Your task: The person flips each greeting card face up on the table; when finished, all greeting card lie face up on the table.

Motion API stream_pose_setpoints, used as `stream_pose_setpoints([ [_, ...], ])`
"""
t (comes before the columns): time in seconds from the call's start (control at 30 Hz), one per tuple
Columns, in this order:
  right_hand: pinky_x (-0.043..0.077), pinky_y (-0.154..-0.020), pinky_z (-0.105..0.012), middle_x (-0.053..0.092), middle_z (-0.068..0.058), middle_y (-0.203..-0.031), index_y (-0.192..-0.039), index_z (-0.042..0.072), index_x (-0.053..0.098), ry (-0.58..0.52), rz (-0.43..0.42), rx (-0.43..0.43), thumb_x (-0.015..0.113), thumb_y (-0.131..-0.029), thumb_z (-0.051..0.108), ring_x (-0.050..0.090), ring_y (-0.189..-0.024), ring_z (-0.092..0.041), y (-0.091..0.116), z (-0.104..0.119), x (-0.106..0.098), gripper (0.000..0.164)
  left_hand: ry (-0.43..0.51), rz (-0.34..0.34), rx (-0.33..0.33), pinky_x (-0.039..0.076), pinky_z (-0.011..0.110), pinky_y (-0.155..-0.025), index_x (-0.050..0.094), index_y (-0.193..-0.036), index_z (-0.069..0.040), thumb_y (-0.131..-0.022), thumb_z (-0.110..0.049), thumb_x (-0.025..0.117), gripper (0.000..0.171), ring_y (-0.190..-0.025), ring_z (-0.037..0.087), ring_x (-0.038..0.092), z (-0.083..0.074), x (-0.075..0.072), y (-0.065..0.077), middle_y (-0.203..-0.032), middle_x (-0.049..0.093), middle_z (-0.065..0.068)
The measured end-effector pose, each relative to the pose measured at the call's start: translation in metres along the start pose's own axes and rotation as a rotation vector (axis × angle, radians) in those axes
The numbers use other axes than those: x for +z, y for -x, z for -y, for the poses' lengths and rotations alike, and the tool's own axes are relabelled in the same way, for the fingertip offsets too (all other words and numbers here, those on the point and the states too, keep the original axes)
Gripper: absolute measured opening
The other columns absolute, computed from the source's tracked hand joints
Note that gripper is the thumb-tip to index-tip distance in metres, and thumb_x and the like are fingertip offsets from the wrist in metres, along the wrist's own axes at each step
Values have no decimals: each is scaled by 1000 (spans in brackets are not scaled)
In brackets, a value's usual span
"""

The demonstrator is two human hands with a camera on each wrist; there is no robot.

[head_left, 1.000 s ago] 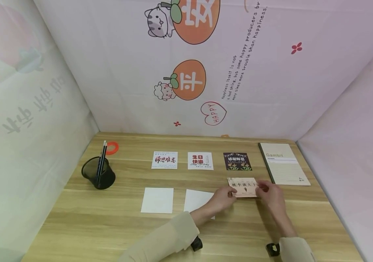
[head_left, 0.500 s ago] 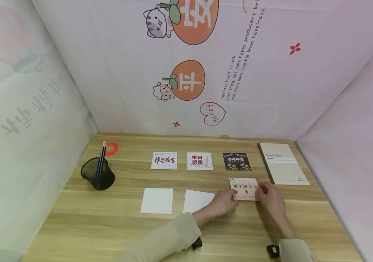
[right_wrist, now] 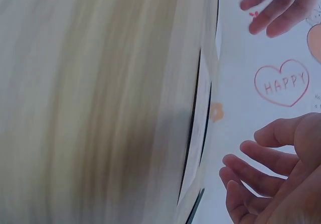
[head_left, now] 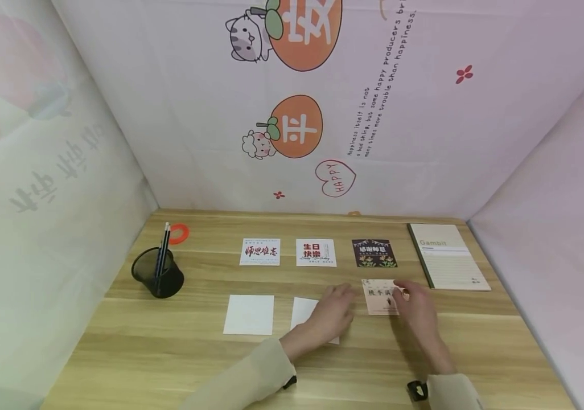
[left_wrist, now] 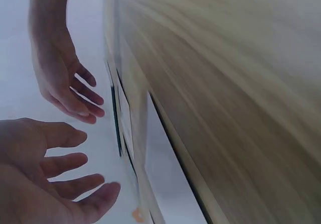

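Observation:
A pale pink card [head_left: 377, 305] with dark Chinese characters lies flat on the wooden table [head_left: 384, 353]. Just left of it is my left hand [head_left: 332, 312], holding nothing and overlapping a blank white card [head_left: 302, 311] in the head view. My right hand [head_left: 418, 313] hovers over the pink card's right side and hides part of its lettering. Both wrist views show loosely bent, spread fingers, with a gap between the right hand [right_wrist: 276, 171] and the card [right_wrist: 195, 128]. In the left wrist view the left hand [left_wrist: 55, 176] is likewise raised from the table.
Behind is a row of printed cards: one with red script [head_left: 259, 252], a birthday card [head_left: 316, 253] and a dark card [head_left: 374, 254]. A notebook [head_left: 451, 262] lies at right. Another blank card [head_left: 249, 314], a black mesh pencil cup [head_left: 169, 279] and a red ring [head_left: 180, 234] are leftward.
The pink card slid slightly toward me and lies on the table. Both hands let go of it; the left hand drew away to the left, and the right hand lifted off.

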State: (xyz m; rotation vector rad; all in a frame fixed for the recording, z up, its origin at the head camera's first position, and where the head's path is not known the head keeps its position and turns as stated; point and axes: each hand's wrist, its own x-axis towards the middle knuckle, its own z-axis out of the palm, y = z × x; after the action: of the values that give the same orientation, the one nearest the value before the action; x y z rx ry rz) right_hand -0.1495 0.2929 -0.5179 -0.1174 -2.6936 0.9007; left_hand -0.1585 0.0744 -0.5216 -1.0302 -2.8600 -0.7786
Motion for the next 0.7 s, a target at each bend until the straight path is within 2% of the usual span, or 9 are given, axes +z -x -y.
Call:
stream_pose_setpoints([
  [0.17, 50, -77, -54, 66, -26, -106, -109, -5, 67, -31, 33, -25, 58, -90, 5, 62, -94, -40, 4, 9, 8, 23, -137, -66, 11, 41, 35, -105, 60, -126, -8, -90, -15, 65, 37, -129, 30, 43, 18, -8, 10, -140, 47, 16],
  [0.37, 49, -82, -52, 66, -24, -107, -110, -3, 68, -71, 69, -16, 57, -89, 4, 62, -96, -37, 11, 17, 16, 24, -207, -102, -12, 42, 37, -104, 63, -119, -6, -89, -15, 68, 32, -128, 35, 43, 38, -13, 21, -137, 49, 20],
  [0.47, 48, -84, -51, 66, -22, -108, -111, -3, 68, -107, 94, -10, 57, -90, 5, 61, -97, -35, 13, 22, 18, 25, -228, -88, -33, 38, 42, -107, 62, -120, -4, -88, -18, 69, 35, -130, 40, 41, 44, -15, 30, -138, 48, 22],
  [0.53, 49, -84, -50, 67, -21, -107, -111, -2, 68, -125, 109, -6, 57, -90, 5, 62, -97, -34, 15, 25, 19, 24, -242, -52, -61, 33, 45, -110, 60, -123, -4, -89, -24, 69, 40, -133, 43, 37, 46, -17, 37, -140, 46, 23],
  [0.7, 54, -76, -41, 68, -17, -105, -113, -1, 67, -157, 164, 15, 58, -93, 6, 64, -93, -30, 19, 31, 22, 23, -247, 15, -120, 27, 47, -112, 56, -131, -3, -88, -37, 68, 56, -136, 44, 32, 50, -19, 53, -144, 42, 22],
])
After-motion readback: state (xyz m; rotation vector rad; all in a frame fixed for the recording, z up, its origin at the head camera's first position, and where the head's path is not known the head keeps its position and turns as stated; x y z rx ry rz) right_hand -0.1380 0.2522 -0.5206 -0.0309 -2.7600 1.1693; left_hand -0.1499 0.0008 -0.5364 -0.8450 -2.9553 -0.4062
